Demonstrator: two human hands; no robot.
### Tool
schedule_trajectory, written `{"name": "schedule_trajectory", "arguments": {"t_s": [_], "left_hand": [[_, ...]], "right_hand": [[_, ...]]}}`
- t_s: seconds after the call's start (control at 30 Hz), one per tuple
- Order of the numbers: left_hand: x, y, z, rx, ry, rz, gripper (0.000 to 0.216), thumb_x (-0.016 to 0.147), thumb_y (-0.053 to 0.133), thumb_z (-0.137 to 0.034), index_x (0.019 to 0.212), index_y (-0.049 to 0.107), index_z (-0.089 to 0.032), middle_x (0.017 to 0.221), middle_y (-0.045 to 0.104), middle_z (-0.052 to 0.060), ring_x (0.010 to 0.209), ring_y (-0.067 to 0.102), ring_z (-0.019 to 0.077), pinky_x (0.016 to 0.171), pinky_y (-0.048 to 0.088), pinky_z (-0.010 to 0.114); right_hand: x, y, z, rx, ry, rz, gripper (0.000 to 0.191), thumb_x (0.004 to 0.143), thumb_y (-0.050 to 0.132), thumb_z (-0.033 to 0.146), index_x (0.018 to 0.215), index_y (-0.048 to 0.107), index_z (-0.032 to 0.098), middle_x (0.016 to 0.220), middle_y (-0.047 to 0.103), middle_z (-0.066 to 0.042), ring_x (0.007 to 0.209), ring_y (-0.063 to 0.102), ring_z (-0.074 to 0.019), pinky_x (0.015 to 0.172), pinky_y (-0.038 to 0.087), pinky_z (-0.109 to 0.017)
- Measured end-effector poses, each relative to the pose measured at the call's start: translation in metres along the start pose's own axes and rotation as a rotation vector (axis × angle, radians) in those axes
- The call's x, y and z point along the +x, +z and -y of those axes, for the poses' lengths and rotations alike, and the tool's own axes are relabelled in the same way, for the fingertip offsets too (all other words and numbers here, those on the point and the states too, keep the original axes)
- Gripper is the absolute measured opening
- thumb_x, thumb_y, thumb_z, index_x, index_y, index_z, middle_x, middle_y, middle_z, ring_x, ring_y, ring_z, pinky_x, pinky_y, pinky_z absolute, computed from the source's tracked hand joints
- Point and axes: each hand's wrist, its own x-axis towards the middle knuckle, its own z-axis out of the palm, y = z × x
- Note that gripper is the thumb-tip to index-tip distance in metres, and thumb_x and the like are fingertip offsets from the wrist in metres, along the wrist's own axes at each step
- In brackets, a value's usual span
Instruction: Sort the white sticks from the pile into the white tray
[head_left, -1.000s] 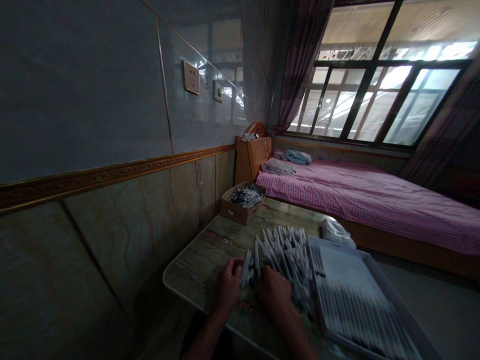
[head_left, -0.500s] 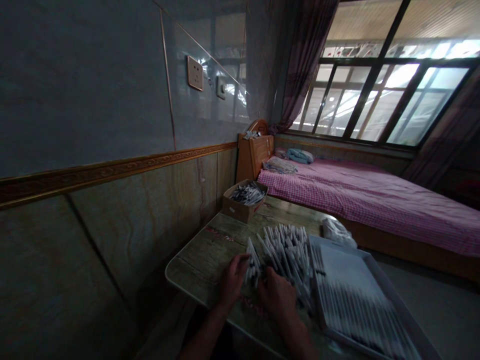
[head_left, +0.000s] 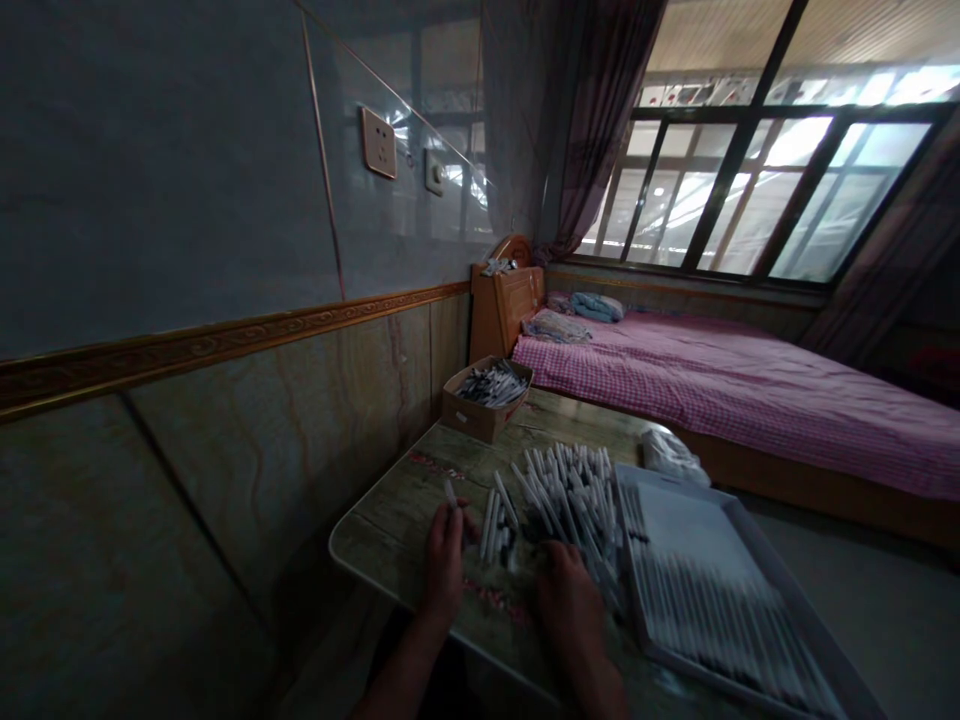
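Looking down past two bare forearms at the near end of a wood-patterned table point(head_left: 382, 553). Left hand point(head_left: 444, 560) closed, thumb and fingertips pinching one slim white tube point(head_left: 450, 492) upright, raised above the tabletop. Right hand point(head_left: 568, 605) low on the tabletop at the foot of a loose heap of white tubes point(head_left: 574, 510), fingers point(head_left: 559, 575) curled against the heap's near edge; whether they grip anything, impossible to tell. Between the hands, a small batch of tubes point(head_left: 491, 530) lying side by side, dark ends showing at the near end.

To the right, a white tray point(head_left: 814, 620) with a long run of tubes point(head_left: 712, 620) set in neat parallel rows, and a white sheet point(head_left: 686, 530) covering its far part. So far, a good number ranked in rows, with many more lying loose on the table.

Farther along, at the table's far corner, a cardboard box point(head_left: 469, 418) holding another jumble of tubes point(head_left: 493, 385), and a crumpled white bag point(head_left: 671, 456). Beyond, a bed with a pink checked sheet point(head_left: 750, 410) under a curtained window point(head_left: 750, 170).
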Motion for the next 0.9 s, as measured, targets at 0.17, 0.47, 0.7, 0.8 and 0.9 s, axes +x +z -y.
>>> {"name": "schedule_trajectory", "arguments": {"t_s": [0.17,0.47,0.7,0.8,0.9], "left_hand": [[0.001,0.000,0.008,0.294,0.099,-0.008,0.033,0.078,0.059,-0.047,0.095,0.070,-0.020,0.091,0.074,0.008,0.090,0.068,0.0253,0.081,0.053,0.034],[-0.002,0.004,0.010,0.617,0.175,0.213,0.023,0.079,0.057,-0.023,0.095,0.073,-0.022,0.096,0.075,0.006,0.094,0.068,0.0223,0.087,0.051,0.034],[-0.007,0.006,0.004,0.830,0.220,0.308,0.026,0.081,0.058,-0.015,0.100,0.074,-0.024,0.101,0.075,0.005,0.097,0.067,0.0200,0.089,0.049,0.031],[-0.007,0.006,0.005,0.836,0.216,0.318,0.027,0.081,0.058,-0.014,0.101,0.074,-0.024,0.101,0.076,0.005,0.097,0.067,0.0199,0.090,0.048,0.031],[-0.006,0.006,0.006,0.814,0.214,0.318,0.028,0.080,0.058,-0.013,0.101,0.073,-0.024,0.100,0.075,0.004,0.097,0.067,0.0199,0.089,0.049,0.031]], "right_hand": [[0.009,-0.014,-0.002,-0.200,0.071,0.056,0.029,0.096,0.038,0.018,0.105,0.065,0.022,0.110,0.069,-0.010,0.083,0.070,-0.0199,0.062,0.043,-0.026],[0.023,-0.020,0.000,-0.349,0.040,0.129,0.030,0.092,0.039,0.009,0.100,0.068,0.017,0.099,0.073,-0.013,0.091,0.072,-0.0247,0.068,0.047,-0.028],[0.027,-0.026,-0.003,-0.358,0.008,0.137,0.029,0.094,0.040,0.012,0.098,0.069,0.017,0.101,0.074,-0.013,0.090,0.073,-0.0242,0.067,0.048,-0.028],[0.024,-0.028,-0.006,-0.349,0.013,0.101,0.030,0.096,0.038,0.016,0.098,0.067,0.018,0.104,0.072,-0.013,0.088,0.073,-0.0244,0.064,0.047,-0.029],[0.017,-0.032,-0.007,-0.315,0.035,0.092,0.027,0.096,0.038,0.018,0.101,0.065,0.020,0.100,0.073,-0.011,0.086,0.072,-0.0248,0.060,0.046,-0.028]]}}
